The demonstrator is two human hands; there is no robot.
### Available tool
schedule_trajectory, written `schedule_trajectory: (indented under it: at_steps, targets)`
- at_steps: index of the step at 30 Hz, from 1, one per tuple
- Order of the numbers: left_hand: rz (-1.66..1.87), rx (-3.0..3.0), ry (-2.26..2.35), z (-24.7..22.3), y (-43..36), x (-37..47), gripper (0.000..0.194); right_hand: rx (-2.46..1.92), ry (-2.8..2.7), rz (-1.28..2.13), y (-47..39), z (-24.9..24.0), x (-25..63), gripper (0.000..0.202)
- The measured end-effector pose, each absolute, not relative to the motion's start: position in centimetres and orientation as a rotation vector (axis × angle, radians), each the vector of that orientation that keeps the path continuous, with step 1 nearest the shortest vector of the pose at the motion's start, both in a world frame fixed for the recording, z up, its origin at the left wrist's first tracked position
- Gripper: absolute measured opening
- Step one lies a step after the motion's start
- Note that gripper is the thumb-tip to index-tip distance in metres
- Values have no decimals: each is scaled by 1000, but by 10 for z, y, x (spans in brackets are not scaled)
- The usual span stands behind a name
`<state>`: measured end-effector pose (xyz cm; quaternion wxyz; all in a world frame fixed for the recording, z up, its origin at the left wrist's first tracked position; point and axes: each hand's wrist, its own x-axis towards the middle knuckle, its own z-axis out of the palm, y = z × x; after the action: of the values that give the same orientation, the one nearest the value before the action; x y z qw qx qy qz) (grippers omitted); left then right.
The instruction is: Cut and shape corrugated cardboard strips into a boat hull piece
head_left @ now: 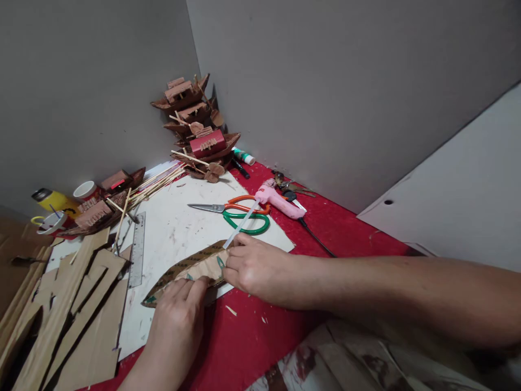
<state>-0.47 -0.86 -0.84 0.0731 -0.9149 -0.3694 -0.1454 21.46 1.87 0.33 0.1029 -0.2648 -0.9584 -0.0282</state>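
A small cardboard boat hull (185, 266), with dark printed side walls and a paler inside with green marks, lies on the white sheet. My left hand (179, 309) has its fingers closed over the hull's near edge, towards its left half. At the hull's right end, my right hand (250, 266) grips the wall with bent fingers, which hide that end. Just beyond my right hand lie scissors (228, 209) with one orange and one green handle. A pink glue gun (280, 201) rests beside them, its whitish glue stick (241, 225) reaching down towards the hull.
Several finished brown model boats (195, 125) are stacked in the back corner. Cardboard strips (77, 304) pile up at left, near a clear ruler (138, 250). Cups (85, 190), a yellow bottle (55, 201) and thin sticks (158, 182) stand or lie behind. Red cloth (260, 336) covers the table.
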Motion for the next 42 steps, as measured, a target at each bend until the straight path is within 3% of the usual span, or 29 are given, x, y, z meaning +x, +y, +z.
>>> schedule_trajectory:
  at_steps: [7, 10, 13, 15, 20, 26, 31, 35, 39, 42]
  targets:
    - [-360, -2872, -1356, 7, -14, -2, 18, -790, -2800, 181, 17, 16, 224, 14]
    - [-586, -2898, -1403, 26, -17, -11, 30, -729, -2643, 269, 13, 30, 232, 17]
    - [-776, -2766, -1490, 45, -10, -24, 24, -726, -2410, 246, 11, 53, 240, 22]
    - [-782, -2705, -1596, 52, 0, -33, 18, -735, -2298, 219, 11, 70, 245, 21]
    - [-810, -2569, -1875, 52, 22, -46, 28, -850, -2192, 215, 9, 88, 256, 30]
    - [-862, -2579, -1951, 46, 28, -45, 28, -1005, -1992, 278, 1, 72, 270, 43]
    - [-649, -2742, -1913, 40, 35, -38, 26, -1321, -1745, 272, 1, 51, 292, 44]
    - [-355, -2924, -1875, 40, 43, -23, 21, -1581, -1875, 220, 17, 30, 312, 24]
    - [-150, -2968, -1881, 44, 43, -6, 18, -1763, -2117, 73, 38, 4, 319, 39]
    - [-153, -2888, -1975, 42, 44, -2, 19, -1781, -2147, 50, 49, -7, 317, 37]
